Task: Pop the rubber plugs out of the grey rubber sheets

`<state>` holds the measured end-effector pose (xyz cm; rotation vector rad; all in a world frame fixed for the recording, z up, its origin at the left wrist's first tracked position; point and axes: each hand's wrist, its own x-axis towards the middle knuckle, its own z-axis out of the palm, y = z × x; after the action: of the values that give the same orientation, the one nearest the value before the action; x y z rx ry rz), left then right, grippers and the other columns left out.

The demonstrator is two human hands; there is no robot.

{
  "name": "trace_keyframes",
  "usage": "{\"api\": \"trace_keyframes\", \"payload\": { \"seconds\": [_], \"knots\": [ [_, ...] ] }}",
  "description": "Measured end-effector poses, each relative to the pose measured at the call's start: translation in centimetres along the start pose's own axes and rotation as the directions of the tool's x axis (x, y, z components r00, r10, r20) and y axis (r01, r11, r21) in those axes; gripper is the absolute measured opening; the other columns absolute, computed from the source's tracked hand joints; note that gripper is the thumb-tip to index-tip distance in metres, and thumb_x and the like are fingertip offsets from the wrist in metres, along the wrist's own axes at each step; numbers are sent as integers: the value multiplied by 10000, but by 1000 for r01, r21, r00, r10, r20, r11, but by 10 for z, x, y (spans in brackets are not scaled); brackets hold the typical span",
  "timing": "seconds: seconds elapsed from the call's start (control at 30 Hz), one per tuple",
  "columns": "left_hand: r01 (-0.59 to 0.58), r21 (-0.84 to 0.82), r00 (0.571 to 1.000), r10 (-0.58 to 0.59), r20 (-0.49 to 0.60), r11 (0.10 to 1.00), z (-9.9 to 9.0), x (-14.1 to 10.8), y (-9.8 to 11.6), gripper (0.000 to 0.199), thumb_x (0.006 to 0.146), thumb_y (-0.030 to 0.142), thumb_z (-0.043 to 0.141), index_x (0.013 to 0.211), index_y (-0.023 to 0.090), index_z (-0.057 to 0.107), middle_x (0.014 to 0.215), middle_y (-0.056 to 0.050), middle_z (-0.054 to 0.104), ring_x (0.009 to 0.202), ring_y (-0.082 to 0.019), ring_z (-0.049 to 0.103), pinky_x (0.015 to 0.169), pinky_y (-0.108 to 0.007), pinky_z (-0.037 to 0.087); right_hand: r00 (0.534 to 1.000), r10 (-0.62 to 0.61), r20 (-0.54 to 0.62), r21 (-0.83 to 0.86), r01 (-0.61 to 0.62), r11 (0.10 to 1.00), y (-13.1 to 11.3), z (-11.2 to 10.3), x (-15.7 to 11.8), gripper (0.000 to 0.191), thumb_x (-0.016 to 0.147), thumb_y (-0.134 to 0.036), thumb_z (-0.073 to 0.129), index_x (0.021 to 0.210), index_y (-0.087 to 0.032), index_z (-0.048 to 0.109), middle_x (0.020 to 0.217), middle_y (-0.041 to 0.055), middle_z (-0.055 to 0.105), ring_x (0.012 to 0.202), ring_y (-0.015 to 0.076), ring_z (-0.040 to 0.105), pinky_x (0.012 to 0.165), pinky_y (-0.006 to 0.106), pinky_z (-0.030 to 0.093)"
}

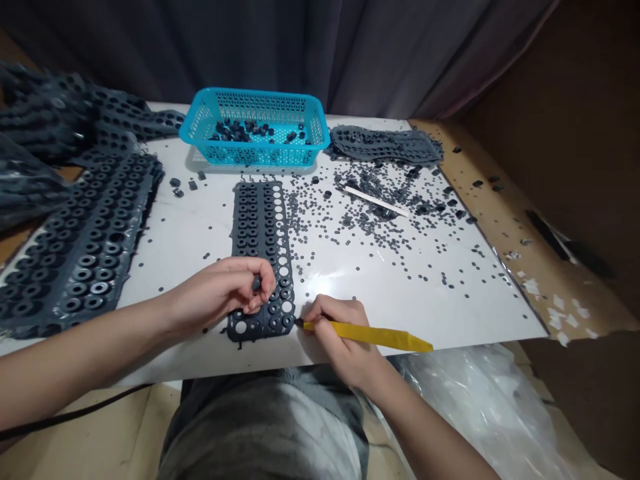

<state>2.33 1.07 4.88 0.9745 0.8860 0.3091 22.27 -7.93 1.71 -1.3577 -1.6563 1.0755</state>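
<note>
A dark grey rubber sheet of moulded rings [260,220] lies flat on the white board, with a column of open holes along its right side. Over its lower half, my left hand [240,283] is closed with a small black rubber piece [257,283] between the curled fingers. My right hand [345,333] grips a yellow-wrapped, pen-like tool [385,335]. The tool's dark tip is close to the sheet's lower right edge; whether it touches cannot be made out.
Behind the sheet stands a blue basket [255,157] holding loose black pieces. Stacked ring sheets [85,260] lie at left, more sheets [385,145] at back right. Small black discs [370,220] and a white stick [376,201] cover the right side. Clear plastic [480,400] hangs below.
</note>
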Motion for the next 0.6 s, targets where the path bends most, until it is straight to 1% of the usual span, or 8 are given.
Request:
{"api": "trace_keyframes", "payload": {
  "seconds": [0.07, 0.1, 0.17, 0.23, 0.3, 0.4, 0.5, 0.6],
  "knots": [
    [-47, 266, 999, 44, 16, 963, 4, 1, 2, 145, 594, 105, 431, 653, 165, 549, 620, 8, 505, 555, -110, 430, 504, -212, 339, 1000, 8, 19, -59, -7, 998, -2, 0, 1, 191, 815, -141, 388, 665, -180, 500, 604, -12, 550, 554, 105, 502, 558, 222, 358],
    [-97, 428, 995, 91, 33, 899, 7, 1, 3, 145, 621, 110, 439, 674, 168, 562, 650, 6, 522, 577, -116, 442, 521, -218, 343, 1000, 15, 26, -82, -13, 997, -3, 0, 1, 193, 816, -144, 382, 664, -181, 494, 598, -13, 539, 548, 106, 490, 555, 226, 348],
    [-248, 707, 966, 224, 129, 663, 13, 2, 2, 140, 677, 118, 483, 746, 172, 592, 745, -4, 561, 671, -136, 490, 598, -234, 383, 999, 24, 35, -107, -20, 994, -4, 0, 2, 188, 814, -148, 379, 666, -182, 490, 589, -17, 522, 537, 105, 474, 550, 231, 336],
    [-408, 837, 899, 320, 299, 365, 18, 5, -2, 140, 727, 125, 522, 830, 167, 609, 830, -24, 574, 791, -165, 516, 705, -256, 413, 999, 29, 33, -111, -25, 993, -3, 0, 3, 181, 813, -147, 384, 670, -183, 489, 591, -19, 516, 541, 105, 475, 552, 230, 334],
    [-495, 860, 838, 330, 435, 125, 20, 7, -9, 128, 781, 141, 529, 882, 152, 607, 866, -48, 567, 854, -187, 509, 765, -278, 416, 999, 28, 26, -98, -25, 995, -2, 0, 2, 177, 816, -145, 391, 671, -182, 485, 602, -18, 522, 553, 105, 482, 557, 228, 336],
    [-518, 843, 788, 303, 536, -144, 21, 9, -21, 107, 827, 102, 494, 842, 142, 592, 830, -51, 539, 794, -186, 475, 726, -292, 402, 1000, 15, 17, -66, -14, 998, -1, 0, 1, 185, 828, -147, 392, 668, -181, 479, 604, -21, 515, 554, 101, 478, 556, 222, 339],
    [-480, 802, 740, 327, 588, -354, 22, 5, -32, 196, 829, 21, 427, 751, 147, 557, 737, -37, 487, 707, -180, 437, 644, -297, 361, 1000, -7, 9, -61, 8, 998, 0, 1, 0, 177, 826, -144, 394, 678, -180, 484, 605, -20, 514, 555, 103, 477, 564, 223, 344],
    [-431, 756, 690, 359, 628, -493, 23, -1, -40, 225, 862, 58, 389, 722, 155, 535, 683, -34, 444, 655, -183, 415, 600, -312, 333, 1000, -17, 8, -70, 17, 997, 1, 1, -1, 170, 822, -139, 392, 685, -180, 483, 615, -16, 527, 567, 106, 491, 576, 226, 348]
  ]
}}
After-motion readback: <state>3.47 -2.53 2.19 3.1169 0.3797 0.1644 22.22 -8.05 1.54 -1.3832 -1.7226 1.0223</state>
